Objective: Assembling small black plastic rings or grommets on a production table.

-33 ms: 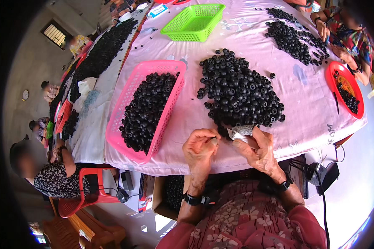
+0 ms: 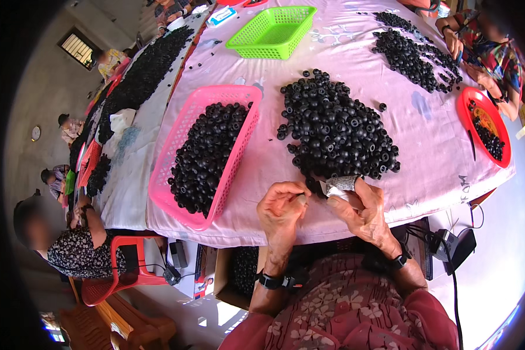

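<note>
Just above the table's near edge, my left hand [image 2: 281, 207] is closed in a pinch. A bit of a small black piece [image 2: 303, 195] shows at its fingertips; the rest is hidden. My right hand [image 2: 364, 211], beside it, grips a short thing wrapped in speckled grey and white [image 2: 342, 185], its thumb and fingers around it. Whether a blade sticks out of that wrapping I cannot tell. Beyond both hands lies a heap of round, hollow black pieces [image 2: 338, 128]. A pink perforated basket [image 2: 158, 192] to the left holds many more such pieces.
A green perforated basket [image 2: 274, 51] stands at the far side of the pink tablecloth [image 2: 431, 169]. On the right are a red tray [image 2: 464, 119] with black pieces and a co-worker [image 2: 501, 64] by another heap [image 2: 411, 58]. Another person [image 2: 81, 251] sits at the left.
</note>
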A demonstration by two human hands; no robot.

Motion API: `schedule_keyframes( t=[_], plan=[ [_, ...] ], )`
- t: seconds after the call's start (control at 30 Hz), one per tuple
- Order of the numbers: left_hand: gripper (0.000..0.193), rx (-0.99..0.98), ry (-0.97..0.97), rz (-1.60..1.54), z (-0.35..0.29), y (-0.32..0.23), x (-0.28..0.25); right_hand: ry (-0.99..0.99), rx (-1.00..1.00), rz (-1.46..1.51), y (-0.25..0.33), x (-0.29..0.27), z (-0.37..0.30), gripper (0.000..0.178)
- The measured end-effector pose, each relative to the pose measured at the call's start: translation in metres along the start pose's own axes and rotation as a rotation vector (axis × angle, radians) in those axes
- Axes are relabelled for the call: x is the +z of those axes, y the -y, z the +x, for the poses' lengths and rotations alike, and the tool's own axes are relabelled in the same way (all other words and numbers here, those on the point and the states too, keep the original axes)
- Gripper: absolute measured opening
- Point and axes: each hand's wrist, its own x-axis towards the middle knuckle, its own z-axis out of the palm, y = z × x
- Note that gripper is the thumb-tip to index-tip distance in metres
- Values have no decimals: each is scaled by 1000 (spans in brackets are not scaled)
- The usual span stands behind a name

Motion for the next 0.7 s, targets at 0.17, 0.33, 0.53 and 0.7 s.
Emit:
schedule_keyframes(
  t=[0.17, 0.33, 0.53, 0.7],
  plan=[
    [18, -28, -1, 90, -3, 1, 0, 16, 57, 16, 5, -3, 1, 27],
    [14, 23, -57, 226, 3, -12, 2, -23, -2, 28, 5, 1, 6, 24],
    [11, 359, -393, 747, 24, -87, -11, -54, -20, 27, -1, 1, 3, 25],
    [12, 610, -505, 1161, 48, -96, -20, 0, 6, -26, 1, -3, 6, 25]
  ],
)
